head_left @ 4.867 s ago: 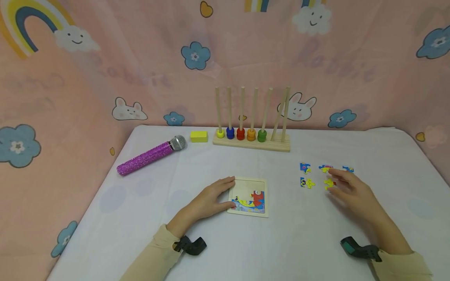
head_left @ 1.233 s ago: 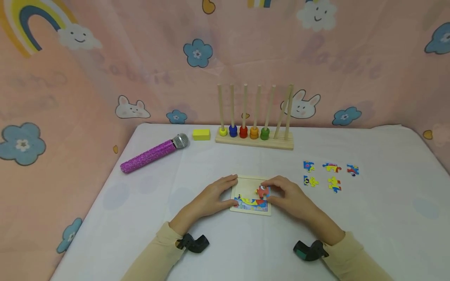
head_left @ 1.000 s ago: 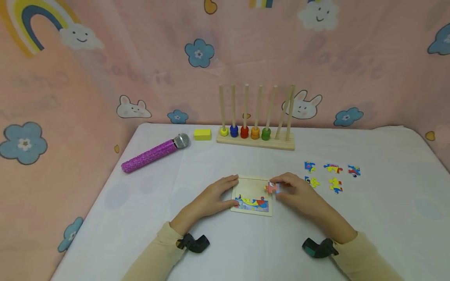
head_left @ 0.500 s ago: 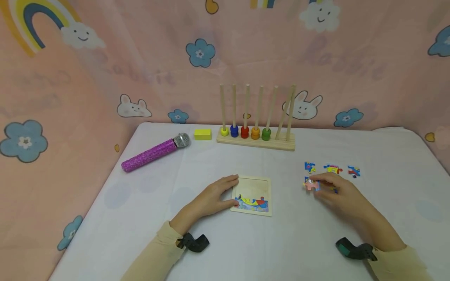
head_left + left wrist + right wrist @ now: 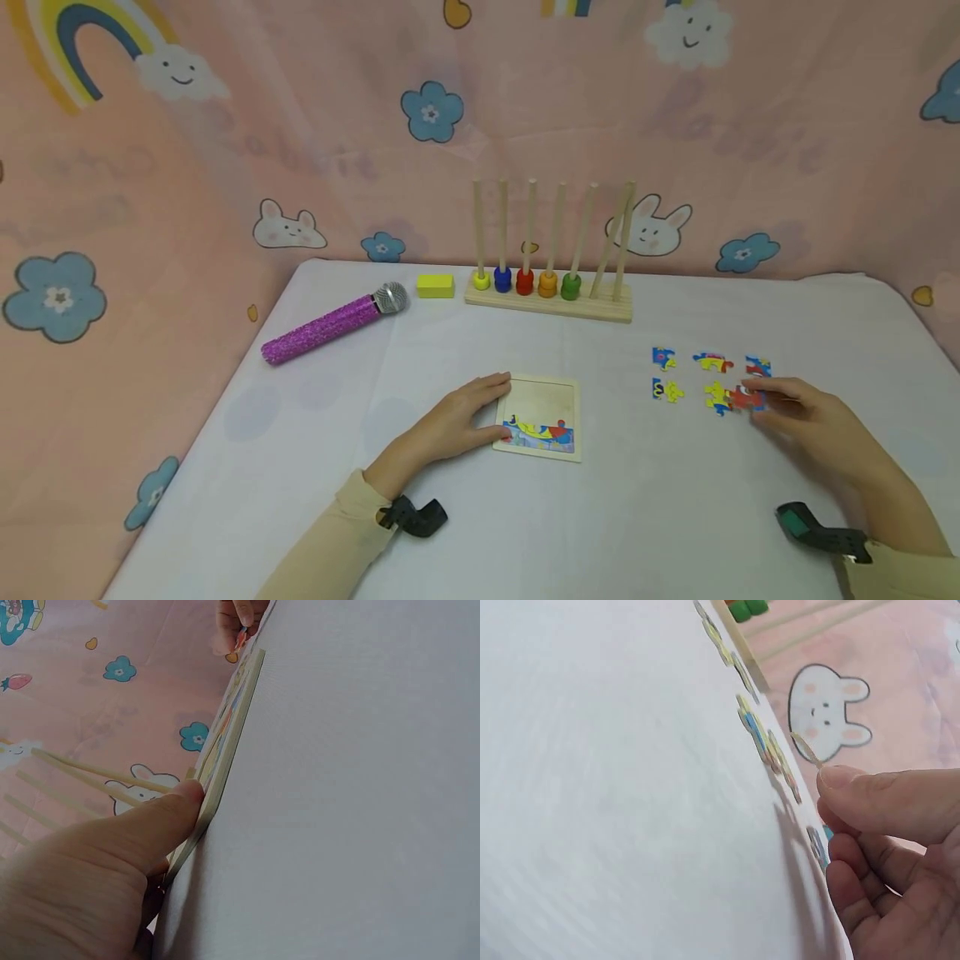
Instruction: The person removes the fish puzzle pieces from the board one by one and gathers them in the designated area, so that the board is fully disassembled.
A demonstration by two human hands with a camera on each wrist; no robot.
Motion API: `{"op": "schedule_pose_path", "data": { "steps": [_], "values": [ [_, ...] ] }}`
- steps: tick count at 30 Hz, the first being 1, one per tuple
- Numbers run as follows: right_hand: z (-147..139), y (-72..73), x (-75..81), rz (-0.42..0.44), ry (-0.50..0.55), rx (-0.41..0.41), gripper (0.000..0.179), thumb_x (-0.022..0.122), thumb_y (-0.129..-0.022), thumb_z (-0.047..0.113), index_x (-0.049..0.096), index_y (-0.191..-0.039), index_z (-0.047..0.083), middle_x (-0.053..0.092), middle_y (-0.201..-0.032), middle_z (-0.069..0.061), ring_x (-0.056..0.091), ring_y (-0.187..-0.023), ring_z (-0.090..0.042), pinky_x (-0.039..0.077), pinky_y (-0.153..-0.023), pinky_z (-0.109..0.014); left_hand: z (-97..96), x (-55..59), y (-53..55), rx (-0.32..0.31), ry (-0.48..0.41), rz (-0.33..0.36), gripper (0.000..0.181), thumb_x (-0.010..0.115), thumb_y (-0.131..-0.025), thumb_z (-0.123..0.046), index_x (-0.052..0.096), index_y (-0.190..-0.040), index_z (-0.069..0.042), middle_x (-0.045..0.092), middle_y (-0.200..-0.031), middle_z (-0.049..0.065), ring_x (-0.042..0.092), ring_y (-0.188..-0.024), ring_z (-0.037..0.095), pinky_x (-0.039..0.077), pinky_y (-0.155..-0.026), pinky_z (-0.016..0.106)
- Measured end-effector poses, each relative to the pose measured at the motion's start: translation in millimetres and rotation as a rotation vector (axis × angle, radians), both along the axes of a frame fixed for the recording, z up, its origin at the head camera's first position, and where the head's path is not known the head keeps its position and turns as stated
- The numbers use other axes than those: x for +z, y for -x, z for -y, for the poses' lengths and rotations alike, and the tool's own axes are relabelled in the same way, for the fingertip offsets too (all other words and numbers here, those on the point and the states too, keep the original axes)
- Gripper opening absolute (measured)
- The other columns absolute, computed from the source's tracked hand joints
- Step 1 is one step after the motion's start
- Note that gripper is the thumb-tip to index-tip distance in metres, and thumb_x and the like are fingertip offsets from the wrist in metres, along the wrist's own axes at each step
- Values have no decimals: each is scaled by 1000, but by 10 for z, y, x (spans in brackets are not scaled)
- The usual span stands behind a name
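Head cam is taking in the whole setup: a pink cartoon cloth (image 5: 315, 125) is hanging at the back and a white-covered table (image 5: 637, 517) is carrying everything. Next size down, a wooden bead stacker (image 5: 548, 307) is standing along the far side, with a purple glitter microphone (image 5: 322, 331) lying off to its left.

Then the hands. Left hand (image 5: 450, 425) is gripping the puzzle tray (image 5: 540, 398) from the side, thumb over the left rim, fingertips at the far-left corner. Right hand (image 5: 825, 421) is working way over to the right, thumb and fingers clamped together on a red jigsaw piece (image 5: 746, 397).

That tray is lying between the two hands, with picture filling its near strip and bare wood showing beyond. A yellow block (image 5: 435, 287) is sitting just left of the stacker.

Smaller still, five loose jigsaw pieces (image 5: 667, 390) are lying right of the tray, well apart from it.

Now the bit that's mattering most, imo: the red piece is poking out leftward from the right fingers, and the tray is lying well off on that same side. Right wrist cam is showing the piece raised off the table; from above it's overlapping the yellow-and-blue piece (image 5: 717, 398). I'm not making out any clear long axis.
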State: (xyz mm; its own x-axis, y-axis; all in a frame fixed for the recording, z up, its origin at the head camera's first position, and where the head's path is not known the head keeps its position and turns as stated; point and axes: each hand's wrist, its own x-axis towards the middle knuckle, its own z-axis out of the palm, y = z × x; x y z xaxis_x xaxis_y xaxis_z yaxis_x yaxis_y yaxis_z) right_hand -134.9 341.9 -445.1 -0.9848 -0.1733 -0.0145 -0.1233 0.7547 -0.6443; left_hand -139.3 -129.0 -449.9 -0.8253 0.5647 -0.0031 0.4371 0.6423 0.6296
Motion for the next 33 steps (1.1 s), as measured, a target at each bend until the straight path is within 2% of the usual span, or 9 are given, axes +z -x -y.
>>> {"op": "schedule_pose_path", "data": {
  "steps": [3,6,11,15,20,24,28,31,33],
  "values": [
    [-98,-14,-34,-10,2,-15,42,64,-91,28,55,-127,7,49,-124,9,27,-94,31,28,-71,6,1,-9,3,1,3,-4,68,69,-86,-36,43,-142,-8,34,-153,-1,29,-142,17,26,-117,38],
    [-149,-36,-59,-42,13,-6,39,64,-91,23,55,-124,5,37,-112,34,26,-97,30,26,-73,7,2,-16,-1,2,1,-11,68,69,-86,-36,43,-142,-8,34,-153,-1,29,-142,17,26,-117,38],
    [-155,-51,-90,-82,24,21,36,63,-91,16,56,-123,0,32,-111,38,24,-100,29,23,-77,10,-2,-22,-2,1,-4,-17,68,69,-86,-36,43,-142,-7,34,-153,0,29,-142,18,27,-117,39],
    [-151,-44,-108,-103,16,32,34,63,-91,12,56,-122,-1,39,-116,24,23,-101,27,22,-79,10,0,-44,6,2,-1,-27,68,69,-86,-37,43,-142,-8,34,-153,-1,29,-142,18,27,-116,39],
    [-143,-37,-123,-93,0,35,33,61,-92,13,56,-123,0,45,-120,-11,19,-101,28,18,-80,12,4,-45,6,3,-6,-30,68,69,-86,-36,44,-142,-7,34,-153,0,29,-142,18,27,-116,39],
    [-140,-36,-126,-76,-13,22,35,61,-93,14,55,-124,0,44,-125,-21,18,-99,27,17,-79,12,6,-35,6,4,-2,-25,69,69,-86,-36,43,-142,-7,34,-153,0,29,-142,18,26,-117,38],
    [-138,-33,-125,-17,-36,-23,44,58,-95,21,49,-132,-1,42,-133,-27,35,-125,-9,15,-76,12,4,-35,9,4,-6,-20,68,69,-86,-37,43,-142,-7,34,-153,0,29,-142,19,26,-117,39],
    [-136,-28,-115,45,-51,-70,56,55,-96,31,40,-140,0,39,-138,-29,32,-122,-43,15,-74,11,3,-48,13,5,-7,-21,68,69,-86,-36,43,-142,-8,34,-153,0,29,-142,19,26,-117,39],
    [-133,-23,-104,75,-44,-88,62,54,-96,36,35,-143,0,38,-140,-29,33,-124,-46,17,-74,11,2,-57,13,7,-4,-22,68,69,-86,-37,43,-142,-8,34,-153,-1,29,-142,18,26,-117,38]
  ]
}}
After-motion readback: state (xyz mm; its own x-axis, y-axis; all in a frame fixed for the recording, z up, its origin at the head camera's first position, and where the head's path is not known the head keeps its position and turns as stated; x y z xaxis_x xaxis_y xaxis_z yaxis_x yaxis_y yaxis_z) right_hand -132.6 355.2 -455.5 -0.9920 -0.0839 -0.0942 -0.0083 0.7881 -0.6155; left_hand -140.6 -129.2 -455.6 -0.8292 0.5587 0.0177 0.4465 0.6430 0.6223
